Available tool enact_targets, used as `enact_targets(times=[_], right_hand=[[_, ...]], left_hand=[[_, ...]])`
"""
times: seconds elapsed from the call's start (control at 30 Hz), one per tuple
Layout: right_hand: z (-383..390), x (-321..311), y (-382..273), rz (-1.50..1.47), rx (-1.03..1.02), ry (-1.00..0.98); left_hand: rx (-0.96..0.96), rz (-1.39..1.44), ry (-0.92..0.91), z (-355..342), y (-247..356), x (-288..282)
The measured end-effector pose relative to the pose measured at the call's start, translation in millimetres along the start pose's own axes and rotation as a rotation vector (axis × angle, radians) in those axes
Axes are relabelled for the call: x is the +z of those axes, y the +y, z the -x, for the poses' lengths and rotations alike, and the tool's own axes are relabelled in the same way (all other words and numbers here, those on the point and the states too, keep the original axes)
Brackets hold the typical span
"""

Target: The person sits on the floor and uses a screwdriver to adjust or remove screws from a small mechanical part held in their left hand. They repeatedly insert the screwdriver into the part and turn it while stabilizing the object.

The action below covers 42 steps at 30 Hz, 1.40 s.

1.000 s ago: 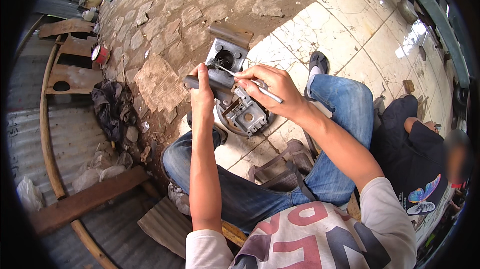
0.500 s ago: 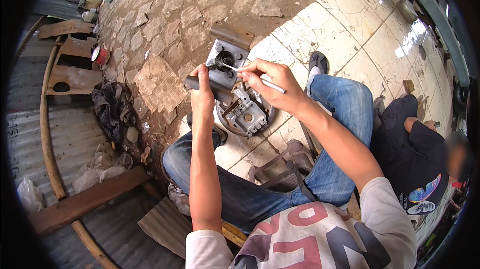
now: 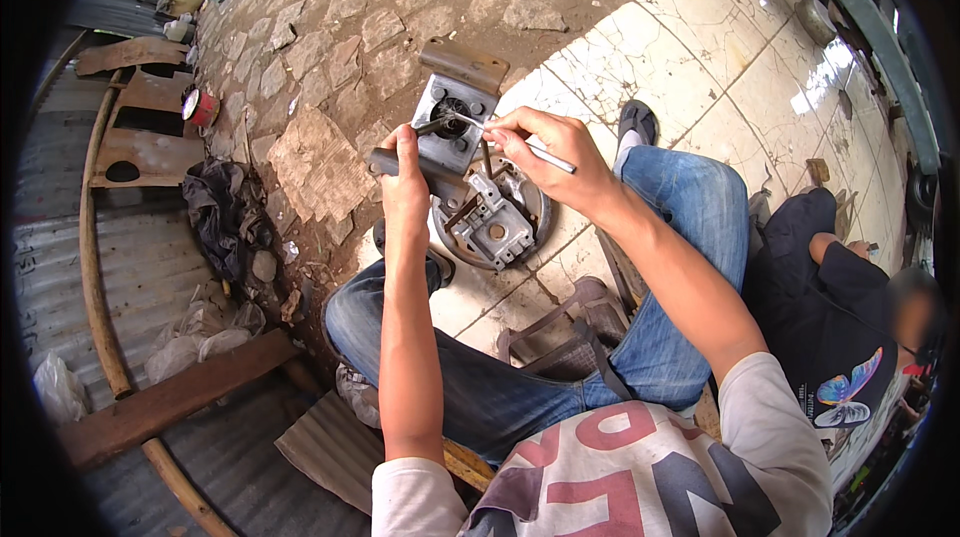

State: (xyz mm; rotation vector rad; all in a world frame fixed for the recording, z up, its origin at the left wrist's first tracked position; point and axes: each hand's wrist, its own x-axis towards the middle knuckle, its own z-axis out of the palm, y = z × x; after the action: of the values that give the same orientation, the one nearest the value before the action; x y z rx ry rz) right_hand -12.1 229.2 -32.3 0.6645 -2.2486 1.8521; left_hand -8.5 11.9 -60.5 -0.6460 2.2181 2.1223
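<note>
My left hand (image 3: pixel 405 182) is closed around the lower flange of a grey metal bracket (image 3: pixel 440 147), thumb on top. The bracket has a round dark opening (image 3: pixel 452 117) with bolt heads about it and a rusty curved flange at its far side. A short dark rod (image 3: pixel 430 125) juts from beside my left thumb toward the opening; I cannot tell what it is. Between the fingers of my right hand (image 3: pixel 555 152) is a thin silver metal rod tool (image 3: pixel 545 157), its tip at the opening. Just below lies a round metal part (image 3: pixel 540 222) with a cast metal block (image 3: pixel 495 227) on it.
A dark mesh bag or seat (image 3: pixel 570 332) lies between my legs. Flat brown cardboard (image 3: pixel 315 167) and a dark cloth (image 3: pixel 225 217) are at the left, near a wooden beam (image 3: pixel 180 402). Another person in black clothing (image 3: pixel 810 307) sits close on the right.
The silver tool's tip has shifted slightly up and right in the opening, and my right hand has risen a little with it. My left hand and the bracket stay nearly still.
</note>
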Motion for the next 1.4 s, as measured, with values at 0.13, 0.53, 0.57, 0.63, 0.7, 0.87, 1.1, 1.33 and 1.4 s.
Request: enact_targets(times=[0.13, 0.53, 0.57, 0.63, 0.7, 0.87, 1.1, 1.33, 1.4], right_hand=[[2, 1, -2, -0.054, -0.018, 0.044], [4, -1, -3, -0.329, 0.188, 0.151], [4, -1, -3, -0.367, 0.206, 0.172], [3, -1, -4, -0.379, 0.214, 0.194], [2, -1, -4, -0.325, 0.193, 0.195], [4, -1, -6, 0.155, -0.014, 0.069], [5, 2, -11, 0.352, 0.003, -0.023], [6, 6, -2, 0.392, -0.116, -0.032], [6, 7, -2, 0.439, -0.155, -0.027]], left_hand=[[-0.011, -0.035, 0.005, 6, 9, 5], [0.076, -0.184, -0.008, 21, 25, 23], [0.069, -0.201, -0.008, 22, 26, 23], [0.063, -0.221, 0.004, 22, 26, 23], [0.073, -0.212, 0.027, 20, 24, 22], [0.061, -0.144, 0.045, 7, 11, 12], [0.083, -0.152, 0.055, 12, 12, 13], [0.070, -0.148, 0.062, 15, 18, 13], [0.083, -0.135, 0.058, 16, 19, 14]])
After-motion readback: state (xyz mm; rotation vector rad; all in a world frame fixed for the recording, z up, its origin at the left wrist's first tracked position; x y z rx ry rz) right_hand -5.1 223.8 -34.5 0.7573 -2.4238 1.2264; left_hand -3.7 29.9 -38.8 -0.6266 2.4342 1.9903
